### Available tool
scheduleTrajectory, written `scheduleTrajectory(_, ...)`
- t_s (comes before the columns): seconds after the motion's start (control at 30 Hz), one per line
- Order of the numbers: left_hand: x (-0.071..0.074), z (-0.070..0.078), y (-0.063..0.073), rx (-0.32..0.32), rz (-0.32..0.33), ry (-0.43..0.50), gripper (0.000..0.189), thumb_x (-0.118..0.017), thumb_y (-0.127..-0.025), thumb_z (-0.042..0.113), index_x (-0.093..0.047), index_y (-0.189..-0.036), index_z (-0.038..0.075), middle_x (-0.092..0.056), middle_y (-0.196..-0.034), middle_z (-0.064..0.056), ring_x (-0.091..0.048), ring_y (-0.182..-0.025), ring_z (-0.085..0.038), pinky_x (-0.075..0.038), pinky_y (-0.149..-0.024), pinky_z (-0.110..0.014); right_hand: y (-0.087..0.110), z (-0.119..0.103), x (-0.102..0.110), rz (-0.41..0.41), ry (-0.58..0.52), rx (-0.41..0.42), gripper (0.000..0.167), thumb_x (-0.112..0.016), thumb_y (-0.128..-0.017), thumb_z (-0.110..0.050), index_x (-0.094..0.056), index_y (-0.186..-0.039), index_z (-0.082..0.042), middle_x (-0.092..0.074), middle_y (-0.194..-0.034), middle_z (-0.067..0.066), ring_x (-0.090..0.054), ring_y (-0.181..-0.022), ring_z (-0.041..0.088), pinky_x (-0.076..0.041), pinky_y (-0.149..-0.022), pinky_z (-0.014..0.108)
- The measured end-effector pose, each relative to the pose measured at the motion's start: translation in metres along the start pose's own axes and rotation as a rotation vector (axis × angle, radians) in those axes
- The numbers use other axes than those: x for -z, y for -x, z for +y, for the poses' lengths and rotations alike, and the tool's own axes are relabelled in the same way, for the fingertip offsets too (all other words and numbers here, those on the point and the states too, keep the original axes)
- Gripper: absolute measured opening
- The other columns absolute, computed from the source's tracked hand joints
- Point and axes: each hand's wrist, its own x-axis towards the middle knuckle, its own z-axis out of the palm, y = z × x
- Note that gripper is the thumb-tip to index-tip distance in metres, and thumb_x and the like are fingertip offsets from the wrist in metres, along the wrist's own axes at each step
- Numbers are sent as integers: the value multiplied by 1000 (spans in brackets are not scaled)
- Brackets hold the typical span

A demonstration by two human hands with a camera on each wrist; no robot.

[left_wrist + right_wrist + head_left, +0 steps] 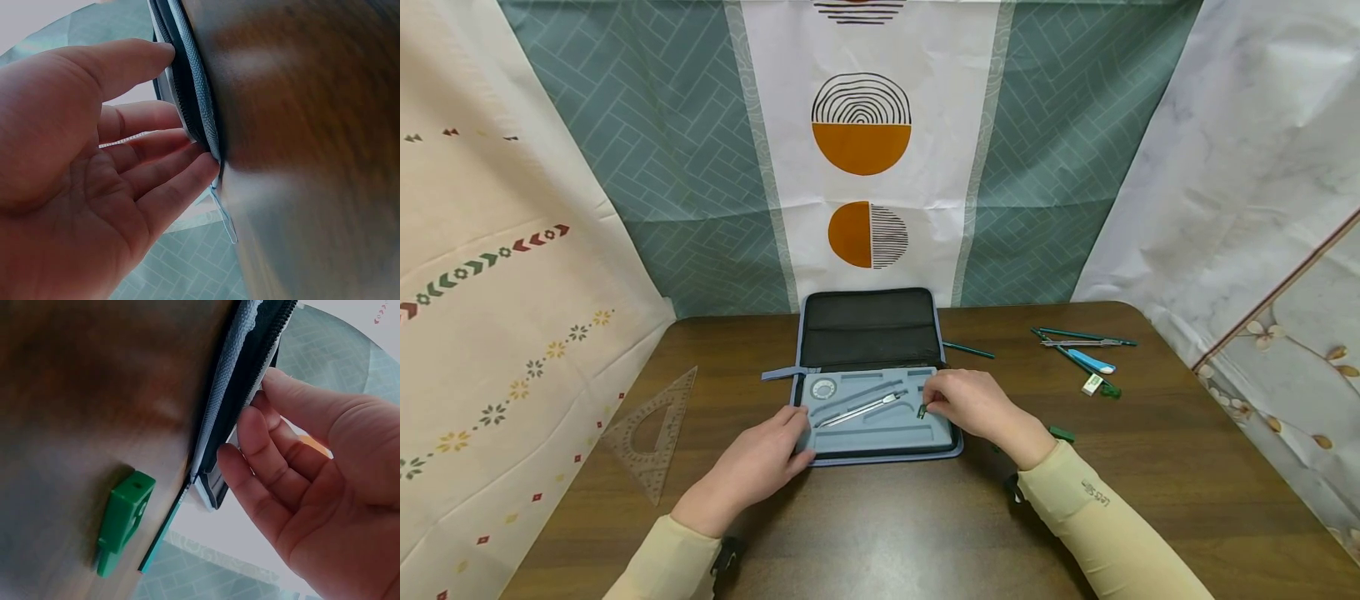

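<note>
An unzipped case with a light blue moulded tray (880,437) stands in the middle of the table, its black lid (868,329) raised at the back. In the tray lie a silver compass (861,411) and a small round disc (823,388). My left hand (765,450) rests against the tray's left front corner, fingers loosely bent; in the left wrist view its fingertips touch the zipped edge (199,81). Over the tray's right side, my right hand (973,404) pinches a small dark green piece (922,412) between thumb and fingers. The right wrist view hides that piece.
A clear set square (658,475) lies at left. At right are green pencils (1078,333), a slim metal tool (1078,342), a blue-and-white piece (1092,362), an eraser (1092,384) and a green object (1062,434) near my right wrist. Another pencil (968,349) pokes out behind the case.
</note>
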Motion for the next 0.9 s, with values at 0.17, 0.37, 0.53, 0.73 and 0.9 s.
scheduleTrajectory(0.17, 1, 0, 1, 4, -5, 5, 43, -86, -99, 21, -68, -129, -3, -67, -134, -19, -69, -98, -22, -63, -83, -41, 1, -1, 0, 9, 14, 12, 9, -88, -97, -15, -81, -96, -19, -73, -91, -8, -65, -79, 9, -55, -69, 34)
scheduleTrajectory(0.37, 1, -1, 1, 1, -5, 5, 44, -86, -99, 22, -67, -130, -3, -67, -132, -18, -67, -95, -20, -62, -80, -39, 3, -2, 2, 12, 18, 18, 9, -88, -97, -15, -81, -95, -20, -73, -92, -8, -65, -80, 9, -55, -68, 33)
scheduleTrajectory(0.53, 1, -1, 0, 1, -5, 8, 42, -87, -99, 22, -67, -127, -2, -68, -130, -17, -65, -92, -18, -61, -77, -38, 3, -2, 6, 2, 0, 11, 9, -88, -96, -15, -80, -97, -19, -72, -92, -9, -63, -80, 9, -54, -69, 32)
scheduleTrajectory(0.73, 2, 0, -1, 4, -12, 16, 43, -86, -99, 22, -67, -130, -2, -67, -133, -18, -67, -95, -20, -62, -80, -40, 3, -2, 13, -2, -21, -4, 9, -88, -97, -16, -81, -102, -18, -69, -94, -8, -61, -80, 9, -53, -71, 31)
scheduleTrajectory(0.9, 1, -1, 1, 13, -17, 12, 46, -87, -99, 23, -67, -131, -3, -67, -132, -18, -66, -94, -20, -61, -80, -39, 0, 1, 22, 28, 8, -2, 17, -89, -96, -17, -82, -111, -15, -72, -101, -3, -69, -86, 13, -57, -74, 34)
